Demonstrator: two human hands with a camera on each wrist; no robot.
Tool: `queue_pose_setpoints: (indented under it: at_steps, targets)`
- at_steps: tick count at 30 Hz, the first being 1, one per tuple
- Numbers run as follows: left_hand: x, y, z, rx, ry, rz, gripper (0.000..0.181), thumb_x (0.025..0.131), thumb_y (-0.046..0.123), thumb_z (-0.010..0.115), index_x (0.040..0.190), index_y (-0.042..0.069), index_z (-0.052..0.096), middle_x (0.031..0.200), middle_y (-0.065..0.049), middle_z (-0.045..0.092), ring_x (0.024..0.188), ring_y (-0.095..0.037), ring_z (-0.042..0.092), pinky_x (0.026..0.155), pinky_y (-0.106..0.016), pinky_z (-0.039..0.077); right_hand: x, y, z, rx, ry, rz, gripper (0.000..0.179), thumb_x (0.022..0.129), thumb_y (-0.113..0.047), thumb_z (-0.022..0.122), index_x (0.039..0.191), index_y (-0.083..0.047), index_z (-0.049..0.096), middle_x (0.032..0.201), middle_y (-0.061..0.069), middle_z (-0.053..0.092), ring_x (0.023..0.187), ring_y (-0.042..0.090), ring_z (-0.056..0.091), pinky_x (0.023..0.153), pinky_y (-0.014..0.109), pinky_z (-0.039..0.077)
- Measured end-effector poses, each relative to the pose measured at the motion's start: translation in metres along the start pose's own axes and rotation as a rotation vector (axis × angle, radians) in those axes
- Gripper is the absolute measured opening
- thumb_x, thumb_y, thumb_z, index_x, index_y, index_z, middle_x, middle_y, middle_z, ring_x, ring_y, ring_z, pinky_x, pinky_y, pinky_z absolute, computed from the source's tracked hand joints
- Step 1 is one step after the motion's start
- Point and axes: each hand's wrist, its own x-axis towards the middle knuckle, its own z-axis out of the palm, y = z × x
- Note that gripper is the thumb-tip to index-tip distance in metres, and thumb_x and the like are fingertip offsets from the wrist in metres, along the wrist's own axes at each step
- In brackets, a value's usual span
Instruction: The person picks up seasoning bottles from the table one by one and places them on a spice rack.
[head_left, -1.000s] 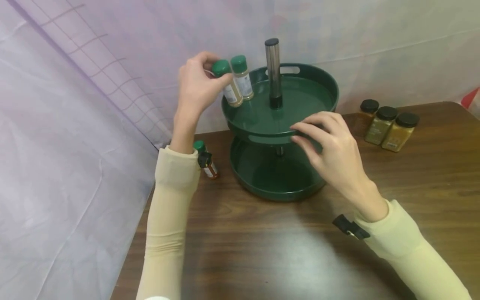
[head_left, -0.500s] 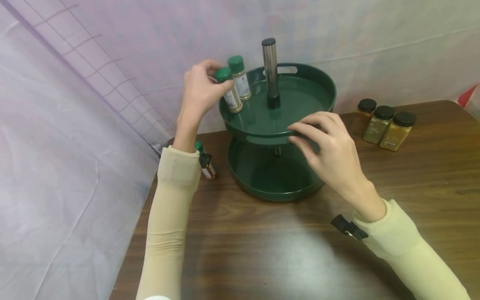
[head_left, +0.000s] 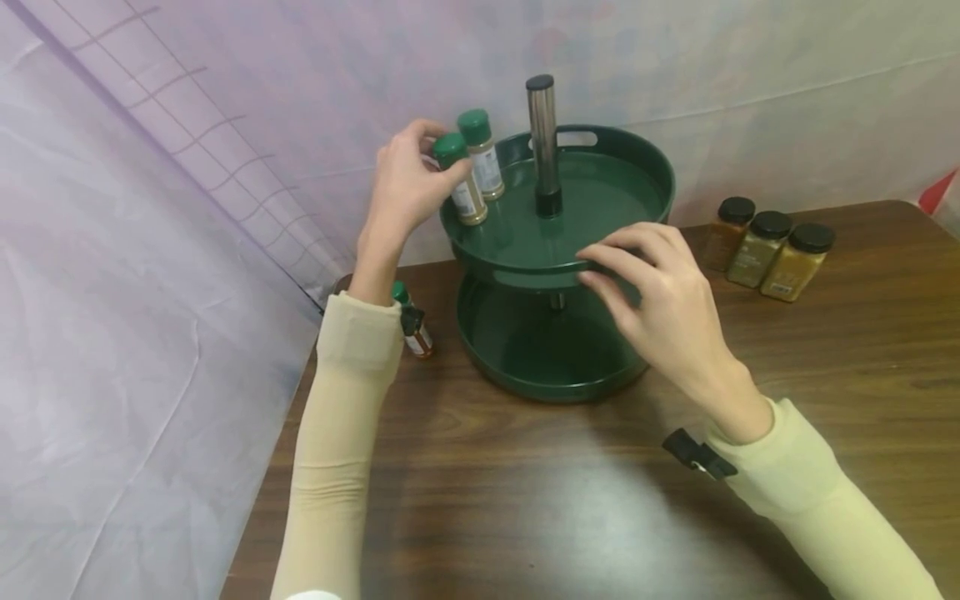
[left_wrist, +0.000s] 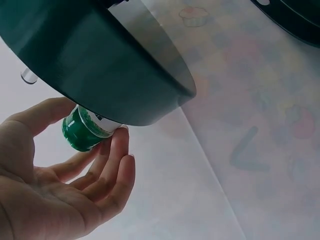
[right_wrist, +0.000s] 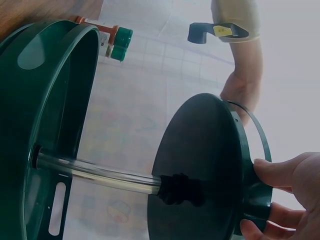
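Observation:
My left hand holds a green-capped spice jar by its cap, with the jar's base on the upper tray of a dark green two-tier turntable. In the left wrist view its green cap sits between thumb and fingers, and the tray wall hides most of the jar. Just behind stands a second green-capped spice jar, touching or nearly touching the first. My right hand pinches the upper tray's front rim; the right wrist view shows the thumb and fingers at that rim.
The lower tray rests on the wooden table. Left of it are green-capped jars, two of them visible from the right wrist. Three black-capped square jars stand at the right. A metal post rises through the turntable.
The jar in my left hand has come down and toward me, from tilted to nearly upright on the upper tray. My right hand keeps its place at the rim.

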Motion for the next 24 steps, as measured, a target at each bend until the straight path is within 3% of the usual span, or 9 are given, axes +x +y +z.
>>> queue_pose_setpoints:
  at_steps: [11, 19, 24]
  targets:
    - [-0.008, 0.001, -0.007, 0.046, 0.044, -0.035, 0.064, 0.095, 0.041, 0.069, 0.148, 0.012, 0.046, 0.134, -0.01, 0.055, 0.114, -0.022, 0.059, 0.089, -0.033, 0.052, 0.002, 0.002, 0.003, 0.003, -0.002, -0.011, 0.02, 0.088, -0.007, 0.079, 0.107, -0.001, 0.076, 0.106, 0.016, 0.067, 0.108, 0.037, 0.055, 0.097, 0.046, 0.044]
    - [-0.021, 0.003, -0.014, 0.111, 0.098, -0.042, 0.064, 0.094, 0.043, 0.068, 0.148, 0.017, 0.047, 0.135, -0.008, 0.052, 0.114, -0.021, 0.058, 0.09, -0.031, 0.051, 0.001, 0.005, 0.002, 0.011, 0.001, -0.016, 0.021, 0.087, -0.006, 0.079, 0.107, 0.0, 0.076, 0.105, 0.016, 0.067, 0.108, 0.038, 0.055, 0.099, 0.047, 0.042]
    - [-0.031, -0.003, -0.017, 0.119, 0.121, -0.029, 0.062, 0.093, 0.043, 0.069, 0.146, 0.016, 0.049, 0.133, -0.009, 0.053, 0.113, -0.022, 0.057, 0.091, -0.035, 0.049, 0.002, 0.007, 0.002, 0.019, 0.001, -0.025, 0.021, 0.087, -0.004, 0.079, 0.107, 0.001, 0.076, 0.104, 0.017, 0.067, 0.106, 0.038, 0.055, 0.097, 0.048, 0.042]
